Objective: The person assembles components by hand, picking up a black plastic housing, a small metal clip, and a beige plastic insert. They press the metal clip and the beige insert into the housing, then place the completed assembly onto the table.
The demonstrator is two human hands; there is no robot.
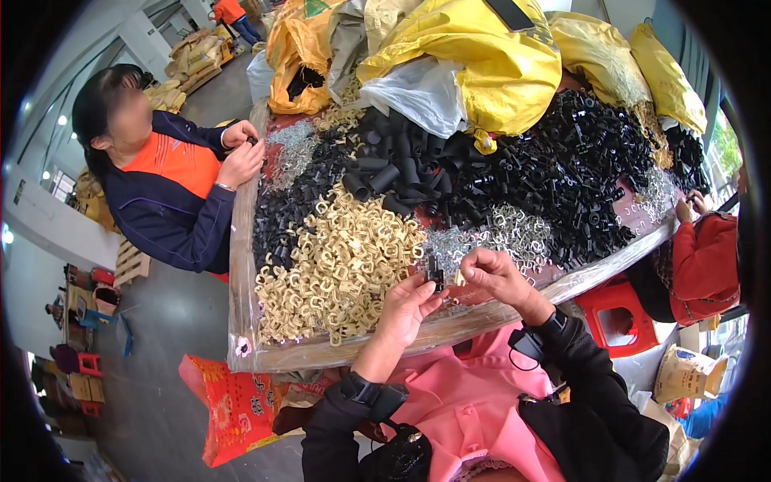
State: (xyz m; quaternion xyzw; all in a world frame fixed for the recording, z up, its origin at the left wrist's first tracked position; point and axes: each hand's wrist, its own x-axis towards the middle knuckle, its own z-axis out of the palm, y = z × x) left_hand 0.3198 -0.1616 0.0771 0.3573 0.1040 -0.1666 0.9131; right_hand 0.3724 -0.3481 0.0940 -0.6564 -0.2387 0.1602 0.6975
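Observation:
My left hand (407, 310) is closed around a small black plastic part (434, 275), held upright near the table's front edge. Just to its right, my right hand (499, 278) pinches thumb and forefinger together; whatever sits between the fingertips is too small to name. Left of my hands spreads a heap of cream U-shaped plastic pieces (341, 265). Behind my fingers lie small silver metal bits (444, 243) and a pile of pale wire-like clips (514, 237). Black cylindrical sleeves (384, 178) are heaped at the middle of the table.
Black plastic parts (578, 169) cover the right side. Yellow sacks (498, 72) and an orange sack (291, 48) stand along the back. A co-worker in an orange shirt (181, 177) handles something small at the left; another in red (707, 265) works at the right, near a red stool (614, 317).

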